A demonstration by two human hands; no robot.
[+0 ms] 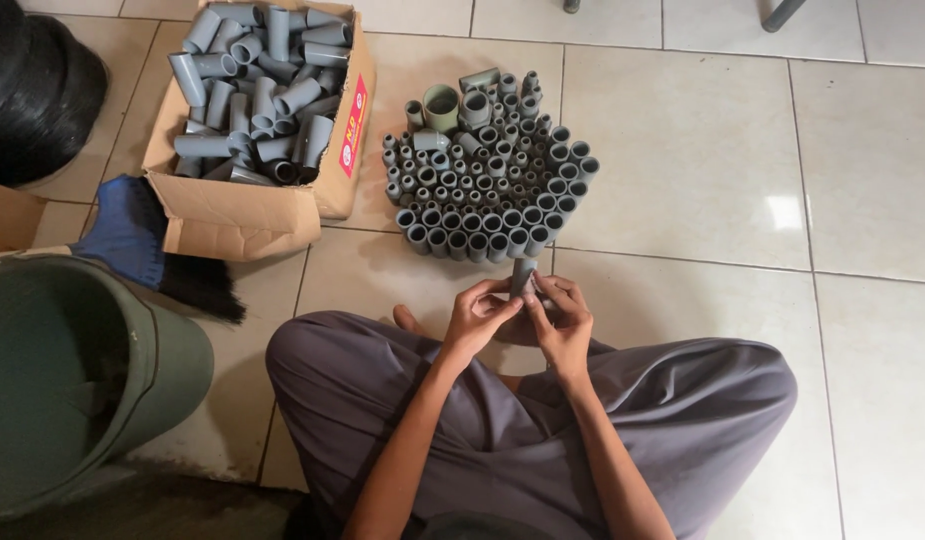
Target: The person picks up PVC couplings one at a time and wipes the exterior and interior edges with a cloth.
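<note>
The left hand [474, 318] and the right hand [560, 322] are meeting above the person's crossed legs, both pinching one short grey pipe fitting [522, 274] between fingertips and thumbs. The fitting is standing roughly upright, its upper end clear of the fingers. Judging by its look, it is rigid moulded plastic: light, stiff, smooth-walled and somewhat slippery, unlikely to break. The round outer wall near the middle is offering the surest hold.

Just beyond the fitting, a dense cluster of grey fittings [487, 165] is standing on end on the tiled floor [742, 170], open mouths upward, the larger ones at its far edge. Left of that cluster, an open cardboard box [244, 212] is holding loose, larger grey sleeves lying at all angles; a narrow red rectangular label with round marks is running along the side facing the cluster. Left of the box, a blue-handled black brush [142, 240] is lying beside a green bucket [92, 380].
</note>
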